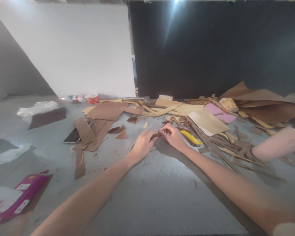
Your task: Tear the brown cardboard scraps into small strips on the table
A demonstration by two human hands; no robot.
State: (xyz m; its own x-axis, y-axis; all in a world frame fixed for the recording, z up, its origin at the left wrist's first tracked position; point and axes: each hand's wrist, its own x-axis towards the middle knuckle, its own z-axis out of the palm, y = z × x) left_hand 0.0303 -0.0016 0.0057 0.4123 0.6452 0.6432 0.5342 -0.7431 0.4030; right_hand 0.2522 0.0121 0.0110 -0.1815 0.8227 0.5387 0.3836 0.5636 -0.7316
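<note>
Both my arms reach forward over a grey floor. My left hand (143, 144) and my right hand (172, 135) meet at a small dark brown scrap of cardboard (156, 134), fingers curled and pinching it from either side. A yellow utility knife (191, 137) lies just right of my right hand. Strips and sheets of brown cardboard (105, 113) are scattered beyond both hands.
A phone (73, 135) lies under cardboard at left. A pink box (19, 198) sits near left. Small bowls (91, 98) stand by a white board. A pink sheet (217, 112) and cardboard pile lie right. Another person's limb (277, 144) enters from the right.
</note>
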